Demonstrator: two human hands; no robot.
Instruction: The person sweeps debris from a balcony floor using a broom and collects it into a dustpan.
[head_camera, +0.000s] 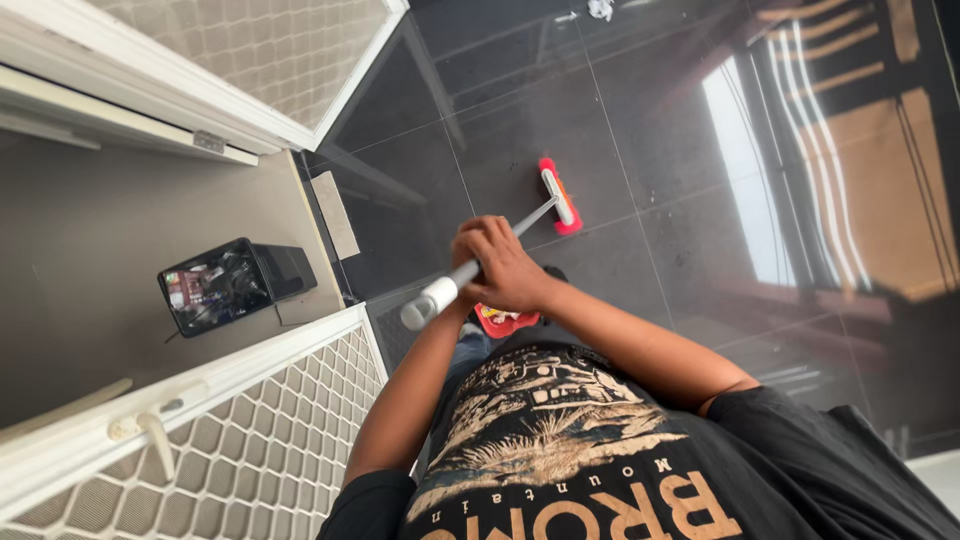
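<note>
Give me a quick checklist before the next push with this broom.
1. Grip: both hands close together on the handle, one over the other: ok.
2. Broom head flat on the tiles: ok.
3. Floor ahead of the head: a small white scrap lies far ahead, nothing else shows: ok.
4. Red item below the hands, near the feet: may get in the way, cannot tell.
5. Mesh door stands open beside the person, apart from the handle: ok.
6. Dust on the glossy tiles: cannot tell.
</note>
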